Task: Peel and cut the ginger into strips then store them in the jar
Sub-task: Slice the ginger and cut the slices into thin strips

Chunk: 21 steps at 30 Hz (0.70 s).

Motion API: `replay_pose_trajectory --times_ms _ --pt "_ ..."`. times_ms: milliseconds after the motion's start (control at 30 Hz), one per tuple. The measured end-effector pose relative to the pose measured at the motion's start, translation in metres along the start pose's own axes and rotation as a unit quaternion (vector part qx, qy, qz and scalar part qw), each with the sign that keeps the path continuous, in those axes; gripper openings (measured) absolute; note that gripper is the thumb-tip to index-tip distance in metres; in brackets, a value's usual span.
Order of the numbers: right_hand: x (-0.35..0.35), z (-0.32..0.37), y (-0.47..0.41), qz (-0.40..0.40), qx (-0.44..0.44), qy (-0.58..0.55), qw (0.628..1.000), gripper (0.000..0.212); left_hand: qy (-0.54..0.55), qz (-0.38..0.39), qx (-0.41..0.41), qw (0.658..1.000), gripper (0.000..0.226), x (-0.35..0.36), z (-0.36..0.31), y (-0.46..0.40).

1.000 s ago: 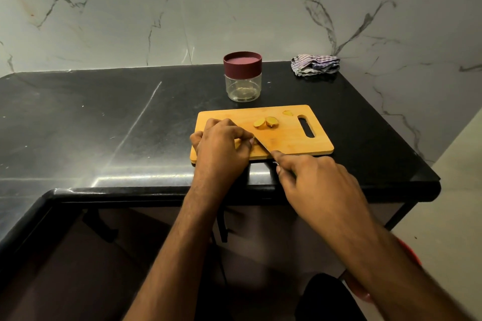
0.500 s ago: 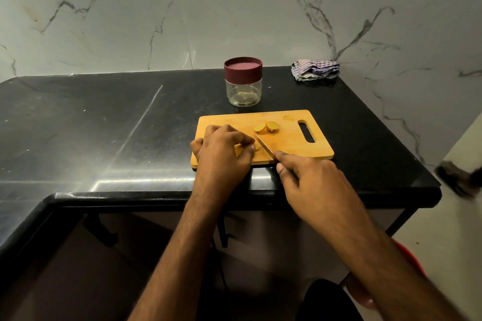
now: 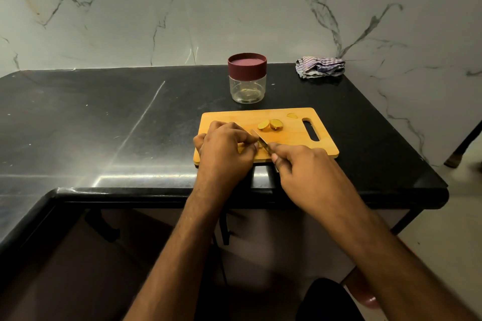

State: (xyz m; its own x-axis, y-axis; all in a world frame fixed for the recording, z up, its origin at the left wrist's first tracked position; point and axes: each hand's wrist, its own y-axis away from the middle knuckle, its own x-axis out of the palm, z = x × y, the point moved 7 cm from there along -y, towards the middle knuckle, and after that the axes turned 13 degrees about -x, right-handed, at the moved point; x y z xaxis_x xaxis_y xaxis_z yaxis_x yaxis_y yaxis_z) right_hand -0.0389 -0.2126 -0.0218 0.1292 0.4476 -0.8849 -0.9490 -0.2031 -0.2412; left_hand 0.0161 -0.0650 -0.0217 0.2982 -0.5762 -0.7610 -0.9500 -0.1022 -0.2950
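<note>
My left hand (image 3: 226, 150) is curled down on the board (image 3: 300, 114), fingertips (image 3: 251, 144) pinching the ginger piece being cut; the piece itself is almost wholly hidden under them. My right hand (image 3: 303, 164) is closed round the knife handle, and the blade (image 3: 259, 138) runs from it up to the left fingertips, its edge down on the board beside them.

From the head view, two cut slices (image 3: 270, 124) lie touching each other near the board's middle, and a small sliver (image 3: 292, 115) sits by the board's far edge, near the handle slot. The jar (image 3: 247, 78) stands just behind the board, lid on.

I judge the ginger light, firm and fibrous, its cut faces damp and slippery. I'd pin it flat side down, knuckles toward the blade, fingertips tucked.
</note>
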Motion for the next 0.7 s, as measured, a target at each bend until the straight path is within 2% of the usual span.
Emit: replay_pose_trajectory --times_ms 333,467,700 --pt "-0.008 0.001 0.033 0.011 0.004 0.042 0.999 0.039 0.007 -0.002 -0.021 1.000 0.015 0.001 0.000 0.002" --pt "-0.013 -0.002 0.029 -0.001 0.007 0.096 0.995 0.039 0.013 -0.006 -0.016 1.000 0.013 0.000 0.000 0.003" --pt "-0.014 -0.001 0.020 -0.028 0.010 0.035 0.999 0.040 0.024 -0.005 -0.011 1.000 0.009 0.000 0.001 0.004"
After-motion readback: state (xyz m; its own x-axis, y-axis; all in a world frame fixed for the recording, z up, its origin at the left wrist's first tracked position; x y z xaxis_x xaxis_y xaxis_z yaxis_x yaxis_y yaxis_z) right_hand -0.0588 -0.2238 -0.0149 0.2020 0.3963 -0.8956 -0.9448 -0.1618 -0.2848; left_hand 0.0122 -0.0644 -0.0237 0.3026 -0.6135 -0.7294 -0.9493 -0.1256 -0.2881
